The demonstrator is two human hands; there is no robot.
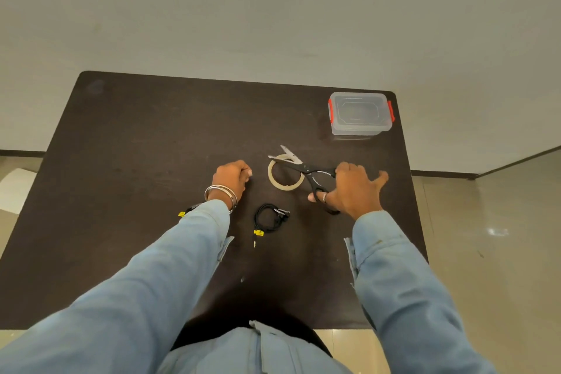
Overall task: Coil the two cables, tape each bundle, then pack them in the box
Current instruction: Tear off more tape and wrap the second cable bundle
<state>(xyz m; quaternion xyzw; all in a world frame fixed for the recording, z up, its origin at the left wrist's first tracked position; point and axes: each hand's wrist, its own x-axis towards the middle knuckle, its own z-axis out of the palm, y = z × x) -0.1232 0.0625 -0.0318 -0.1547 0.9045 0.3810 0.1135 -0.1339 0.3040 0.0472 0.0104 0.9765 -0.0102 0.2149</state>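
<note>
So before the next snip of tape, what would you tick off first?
1. Scissors in the right hand, blades apart: ok.
2. Tape roll lies flat on the table, under the blades: ok.
3. Tape strip pulled taut between the left hand and the roll: cannot tell, no strip shows.
4. First cable coiled, lying between the arms: ok; whether it is taped, cannot tell.
5. Second cable coiled: cannot tell, mostly hidden by the left sleeve.
6. Box ready to receive: not ok, its lid looks shut, red clips down.
</note>
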